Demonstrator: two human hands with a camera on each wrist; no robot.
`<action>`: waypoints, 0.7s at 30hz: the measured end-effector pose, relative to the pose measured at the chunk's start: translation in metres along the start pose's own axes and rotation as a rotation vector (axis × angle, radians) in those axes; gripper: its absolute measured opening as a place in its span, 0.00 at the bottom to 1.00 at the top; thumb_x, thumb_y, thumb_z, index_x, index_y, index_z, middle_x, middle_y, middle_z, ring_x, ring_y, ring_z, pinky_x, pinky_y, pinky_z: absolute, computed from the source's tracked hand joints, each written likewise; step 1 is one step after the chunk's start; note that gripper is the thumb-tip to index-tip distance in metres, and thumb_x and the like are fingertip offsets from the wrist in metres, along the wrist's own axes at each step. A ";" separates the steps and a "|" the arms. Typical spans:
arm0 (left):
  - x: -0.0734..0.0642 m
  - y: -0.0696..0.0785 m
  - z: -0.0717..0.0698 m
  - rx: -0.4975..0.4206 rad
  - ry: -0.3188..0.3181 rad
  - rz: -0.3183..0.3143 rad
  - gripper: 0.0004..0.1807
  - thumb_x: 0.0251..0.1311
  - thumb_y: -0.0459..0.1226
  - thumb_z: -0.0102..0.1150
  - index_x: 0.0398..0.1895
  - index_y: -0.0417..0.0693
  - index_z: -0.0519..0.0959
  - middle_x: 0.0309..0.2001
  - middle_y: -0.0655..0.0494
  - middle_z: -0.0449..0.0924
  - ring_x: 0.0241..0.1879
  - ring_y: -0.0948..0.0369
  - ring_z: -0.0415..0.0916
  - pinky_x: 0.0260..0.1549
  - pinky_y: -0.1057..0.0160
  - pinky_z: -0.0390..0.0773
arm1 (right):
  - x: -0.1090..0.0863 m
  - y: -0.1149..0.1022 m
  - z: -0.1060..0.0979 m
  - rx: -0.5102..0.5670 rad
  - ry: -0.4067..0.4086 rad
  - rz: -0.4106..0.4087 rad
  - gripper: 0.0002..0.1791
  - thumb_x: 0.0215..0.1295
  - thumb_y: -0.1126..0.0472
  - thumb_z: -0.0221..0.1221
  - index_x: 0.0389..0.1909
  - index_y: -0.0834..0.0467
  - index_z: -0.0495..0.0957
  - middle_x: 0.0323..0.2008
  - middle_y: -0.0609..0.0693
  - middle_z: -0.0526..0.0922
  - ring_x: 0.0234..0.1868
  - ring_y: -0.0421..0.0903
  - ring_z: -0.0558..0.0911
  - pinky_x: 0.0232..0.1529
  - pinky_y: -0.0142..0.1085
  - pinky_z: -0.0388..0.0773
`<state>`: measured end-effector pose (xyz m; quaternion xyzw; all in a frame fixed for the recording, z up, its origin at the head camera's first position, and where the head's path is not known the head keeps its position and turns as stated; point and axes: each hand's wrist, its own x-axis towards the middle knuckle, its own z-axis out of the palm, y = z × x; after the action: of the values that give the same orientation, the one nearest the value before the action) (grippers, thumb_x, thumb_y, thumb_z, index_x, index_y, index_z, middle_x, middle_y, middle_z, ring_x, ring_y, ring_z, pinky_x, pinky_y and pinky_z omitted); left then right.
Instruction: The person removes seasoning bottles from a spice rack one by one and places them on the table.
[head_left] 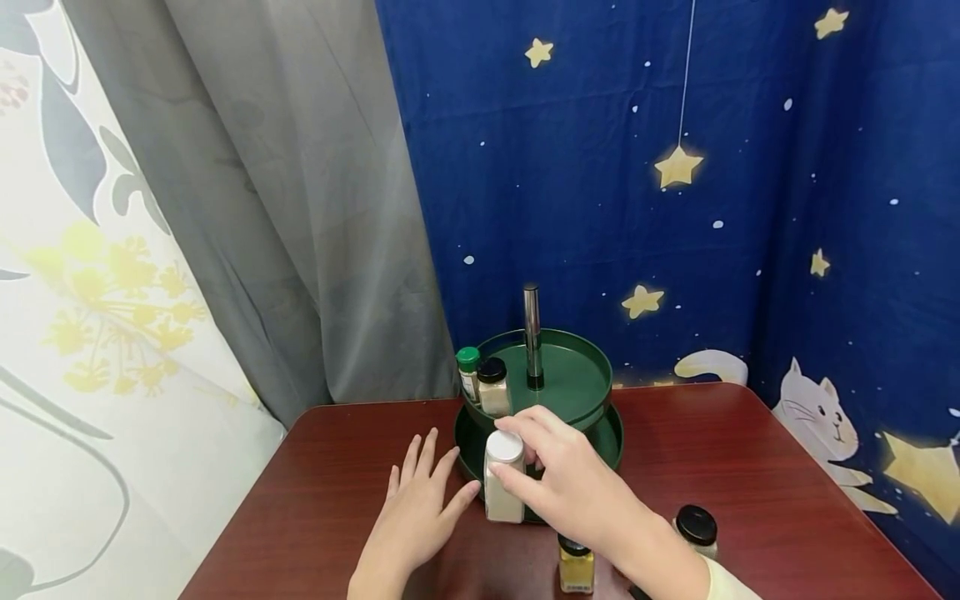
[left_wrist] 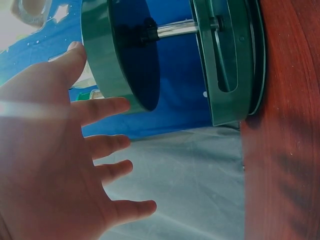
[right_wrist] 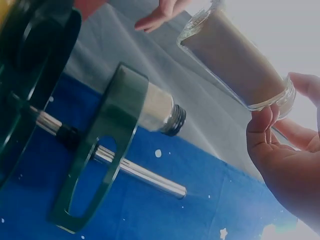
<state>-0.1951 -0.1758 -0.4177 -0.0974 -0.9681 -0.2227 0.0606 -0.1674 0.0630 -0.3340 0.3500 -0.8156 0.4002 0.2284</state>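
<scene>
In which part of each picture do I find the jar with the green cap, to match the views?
Head: the green-capped jar is just below centre, on the upper tray's left edge.
Left wrist: left of centre; only a little shows behind the left hand.
Right wrist: I cannot see it.
Shared landmark: the green stand.

Behind the reddish-brown surface [head_left: 705,454] hangs a blue curtain [head_left: 585,208] with printed yellow stars [head_left: 678,167] and white dots. A gray curtain [head_left: 285,208] falls behind the surface's left part; left of the surface, white cloth [head_left: 45,333] bears yellow flowers [head_left: 90,283]. Beyond the surface's right edge is a printed white cat [head_left: 821,417].
</scene>
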 end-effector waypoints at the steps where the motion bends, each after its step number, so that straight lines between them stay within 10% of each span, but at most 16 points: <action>1: 0.000 0.000 0.000 0.000 0.000 0.000 0.39 0.76 0.64 0.52 0.78 0.50 0.72 0.87 0.44 0.50 0.86 0.38 0.44 0.75 0.20 0.51 | -0.002 0.000 0.002 0.004 -0.001 0.000 0.20 0.66 0.61 0.73 0.57 0.57 0.84 0.48 0.44 0.83 0.36 0.34 0.76 0.36 0.30 0.83; 21: 0.006 -0.002 0.000 -0.008 -0.016 -0.008 0.41 0.75 0.66 0.50 0.79 0.51 0.71 0.87 0.44 0.49 0.86 0.38 0.42 0.74 0.19 0.49 | -0.028 0.008 0.027 0.047 -0.080 0.061 0.18 0.72 0.57 0.69 0.60 0.56 0.83 0.52 0.43 0.82 0.39 0.30 0.77 0.40 0.27 0.84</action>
<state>-0.2008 -0.1769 -0.4173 -0.0957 -0.9680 -0.2261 0.0515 -0.1574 0.0556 -0.3721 0.3462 -0.8247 0.4117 0.1749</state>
